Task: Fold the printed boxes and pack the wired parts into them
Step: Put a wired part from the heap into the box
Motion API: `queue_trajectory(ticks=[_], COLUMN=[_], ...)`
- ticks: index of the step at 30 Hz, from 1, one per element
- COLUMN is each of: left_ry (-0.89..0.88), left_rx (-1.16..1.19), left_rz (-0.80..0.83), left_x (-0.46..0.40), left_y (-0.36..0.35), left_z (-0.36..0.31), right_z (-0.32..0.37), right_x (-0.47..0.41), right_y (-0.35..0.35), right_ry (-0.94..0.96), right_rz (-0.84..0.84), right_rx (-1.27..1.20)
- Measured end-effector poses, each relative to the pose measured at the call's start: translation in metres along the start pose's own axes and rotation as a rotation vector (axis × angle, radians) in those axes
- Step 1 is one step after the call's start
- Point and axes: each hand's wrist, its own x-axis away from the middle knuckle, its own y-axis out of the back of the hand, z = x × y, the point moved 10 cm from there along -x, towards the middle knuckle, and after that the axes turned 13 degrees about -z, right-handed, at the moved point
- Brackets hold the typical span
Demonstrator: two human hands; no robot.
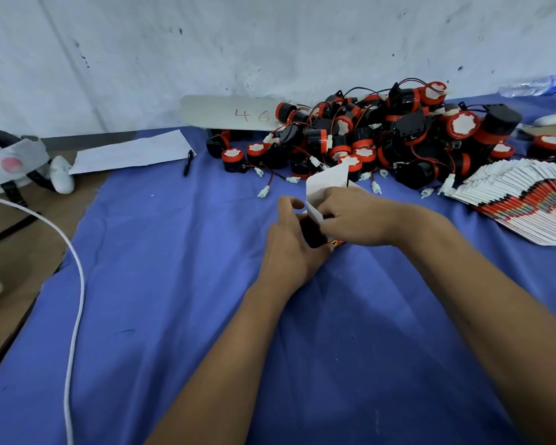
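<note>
A blue cloth (pixel 161 284) covers the counter, which backs onto a scuffed white wall (pixel 206 43). Nearest, both forearms reach in over the cloth. The left hand (pixel 289 242) curls its grip round a black wired part (pixel 312 232), and the right hand (pixel 353 216) pinches the white flap of a printed box (pixel 326 187); a red and yellow corner of the box shows beneath the hands. The part sits at the box's mouth, mostly hidden by the fingers, so how far in it is cannot be told.

To the left, a white cable (pixel 74 284) loops across the cloth edge. Just beyond the hands lies the heap of black and red wired parts (pixel 382 136), their white plugs spilling toward the box. To the right of it, a fanned stack of flat boxes (pixel 527 200) rests on the cloth. Farther left lie a black pen (pixel 188 162) and a sheet of paper (pixel 132 152), with a pale board (pixel 228 112) marked "46" leaning on the heap. A plastic bottle (pixel 533 85) lies by the wall at far right.
</note>
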Motion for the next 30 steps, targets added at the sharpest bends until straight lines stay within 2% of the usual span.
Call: queue_trajectory(ticks=[4, 8, 15, 20, 23, 27, 30], left_ry=[0.003, -0.008, -0.013, -0.008, 0.000, 0.005, 0.015], left_rx=[0.010, 0.026, 0.047, 0.079, 0.122, 0.142, 0.141], left_rz=[0.013, 0.006, 0.058, 0.120, 0.144, 0.150, 0.162], left_x=[0.000, 0.000, -0.001, -0.002, -0.001, 0.000, 0.000], left_y=[0.000, 0.001, 0.001, 0.006, 0.008, 0.008, 0.007], left_z=[0.000, 0.000, 0.002, 0.001, 0.000, -0.003, -0.002], right_z=[-0.005, -0.004, -0.014, -0.004, 0.001, 0.001, -0.003], right_x=[0.005, 0.008, 0.006, 0.007, 0.006, 0.003, 0.004], right_y=[-0.008, 0.001, 0.030, 0.028, 0.020, 0.005, 0.013], right_ry=[0.038, 0.077, 0.011, 0.018, 0.027, 0.023, -0.016], right_rz=[0.107, 0.089, -0.283, -0.378, -0.344, -0.160, -0.211], right_rx=[-0.006, -0.144, -0.231, -0.217, -0.138, -0.096, -0.114])
